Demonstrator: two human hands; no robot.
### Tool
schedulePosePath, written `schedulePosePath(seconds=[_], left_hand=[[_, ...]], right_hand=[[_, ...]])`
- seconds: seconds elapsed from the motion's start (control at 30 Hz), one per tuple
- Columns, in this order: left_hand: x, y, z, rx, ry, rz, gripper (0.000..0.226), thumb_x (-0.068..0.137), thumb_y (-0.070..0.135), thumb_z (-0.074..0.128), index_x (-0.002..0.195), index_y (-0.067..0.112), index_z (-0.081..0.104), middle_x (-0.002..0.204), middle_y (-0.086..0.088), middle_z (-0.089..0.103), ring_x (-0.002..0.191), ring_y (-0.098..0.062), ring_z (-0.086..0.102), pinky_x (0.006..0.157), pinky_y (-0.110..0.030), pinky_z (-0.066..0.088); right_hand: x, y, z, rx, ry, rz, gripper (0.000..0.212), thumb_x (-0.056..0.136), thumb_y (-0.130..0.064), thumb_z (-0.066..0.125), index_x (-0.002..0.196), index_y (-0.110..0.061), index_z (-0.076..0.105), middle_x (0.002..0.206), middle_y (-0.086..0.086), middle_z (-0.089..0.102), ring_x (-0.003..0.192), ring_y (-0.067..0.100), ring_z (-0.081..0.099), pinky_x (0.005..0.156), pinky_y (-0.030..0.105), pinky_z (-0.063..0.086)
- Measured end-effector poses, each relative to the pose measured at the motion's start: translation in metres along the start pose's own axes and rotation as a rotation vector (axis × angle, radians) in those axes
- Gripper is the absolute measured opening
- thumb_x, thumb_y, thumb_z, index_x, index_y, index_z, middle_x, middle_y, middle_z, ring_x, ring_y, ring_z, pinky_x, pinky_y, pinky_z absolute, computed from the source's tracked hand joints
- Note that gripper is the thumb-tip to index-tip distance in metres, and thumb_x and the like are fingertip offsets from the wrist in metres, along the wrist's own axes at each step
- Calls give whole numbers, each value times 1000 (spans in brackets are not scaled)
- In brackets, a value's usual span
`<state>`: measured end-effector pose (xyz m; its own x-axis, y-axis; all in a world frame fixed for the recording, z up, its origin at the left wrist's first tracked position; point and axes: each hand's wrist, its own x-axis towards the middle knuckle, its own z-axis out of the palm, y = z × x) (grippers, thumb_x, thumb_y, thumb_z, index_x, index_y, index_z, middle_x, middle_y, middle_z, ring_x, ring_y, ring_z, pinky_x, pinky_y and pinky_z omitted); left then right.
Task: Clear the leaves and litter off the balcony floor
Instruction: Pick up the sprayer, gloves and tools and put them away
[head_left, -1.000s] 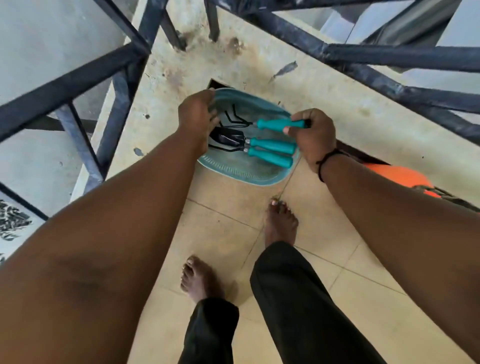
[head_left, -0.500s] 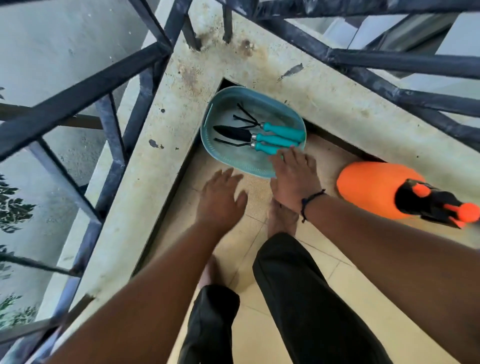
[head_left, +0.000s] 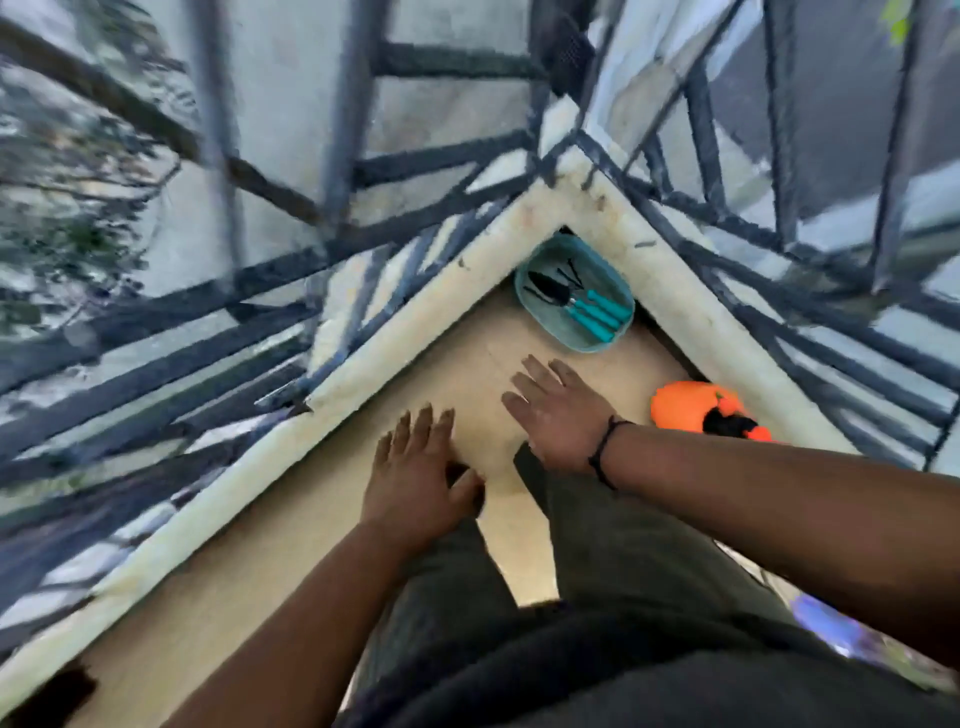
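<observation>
Adjoining tiled floor (head_left: 322, 514), cream ledge (head_left: 415, 332), railing (head_left: 156, 332)

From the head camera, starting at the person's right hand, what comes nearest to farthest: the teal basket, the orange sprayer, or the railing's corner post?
Measured from the right hand, which is open above the floor tiles:
1. Orange sprayer, just to the hand's right against the ledge.
2. Teal basket holding the garden tools, ahead in the balcony corner; close to the sprayer's rank, though it looks slightly farther.
3. Railing's corner post, beyond the ledge, clearly farthest.

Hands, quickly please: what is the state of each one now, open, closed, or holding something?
Left hand: open, fingers straight, holding nothing.
Right hand: open, fingers spread, holding nothing.
</observation>
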<state>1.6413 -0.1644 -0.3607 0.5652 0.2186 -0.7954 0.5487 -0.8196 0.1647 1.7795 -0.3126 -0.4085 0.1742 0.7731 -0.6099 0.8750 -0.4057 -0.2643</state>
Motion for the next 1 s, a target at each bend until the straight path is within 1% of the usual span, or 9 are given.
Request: schedulePosePath(seconds=[0.17,0.3,0.47,0.6,0.67,0.7,0.8,0.9,1.0], left_hand=[[-111,3,-13,-78,229,-113,95,76,74,4,158,26,-3,166,-2,-4,153,-23,-5,122,-38,-2],[-193,-22,30,-219,336,-289,100,68,75,-5,157,29,-10,166,1,-10,152,-21,-10,121,-36,-5],[-301,-54,118,-413,416,-557,101,73,80,3,157,25,-9,166,-3,-6,153,-25,-2,122,-40,1],[-426,-56,215,-550,484,-818,108,67,79,2,158,23,9,165,-8,11,151,-30,17,120,-44,16],[-477,-57,250,-606,535,-943,100,75,78,15,150,17,37,152,-14,42,135,-36,47,107,-49,39],[-508,-59,276,-630,593,-1029,102,73,79,15,150,15,37,151,-15,43,134,-37,48,107,-49,39],[-560,-65,330,-824,621,-1185,106,71,81,5,158,21,-2,166,-8,0,152,-30,3,121,-44,7],[-589,-70,364,-933,702,-1323,89,93,71,30,158,21,-6,166,-7,-6,152,-29,-2,122,-43,4],[-612,-85,385,-997,726,-1384,88,94,68,34,158,21,-4,166,-8,-4,152,-30,1,121,-43,6]], right_hand=[[-46,-41,-79,-276,9,-231,62,96,-21,46,152,-8,21,158,20,19,149,38,2,118,51,7],[-79,-100,-112,-493,111,-466,66,77,-26,68,138,-11,49,141,20,49,138,41,37,111,54,32],[-125,-204,-121,-649,139,-596,62,97,-16,41,154,-11,19,160,16,16,150,34,-1,120,49,5],[-163,-325,-76,-706,244,-800,69,83,-28,60,147,-15,38,150,14,39,147,36,21,116,49,23],[-179,-384,-51,-719,185,-867,69,89,-31,55,151,-14,28,154,12,30,149,34,12,118,46,17],[-193,-425,-37,-720,149,-923,69,93,-31,51,153,-15,23,156,11,26,150,32,7,119,45,14],[-220,-506,-5,-738,161,-1042,68,93,-36,50,152,-18,21,156,7,25,150,29,5,119,43,17],[-242,-571,11,-731,154,-1129,68,92,-44,52,150,-22,24,154,4,29,150,28,6,118,43,22],[-252,-623,15,-772,174,-1227,66,92,-44,52,149,-22,26,152,4,32,149,28,9,117,42,23]])
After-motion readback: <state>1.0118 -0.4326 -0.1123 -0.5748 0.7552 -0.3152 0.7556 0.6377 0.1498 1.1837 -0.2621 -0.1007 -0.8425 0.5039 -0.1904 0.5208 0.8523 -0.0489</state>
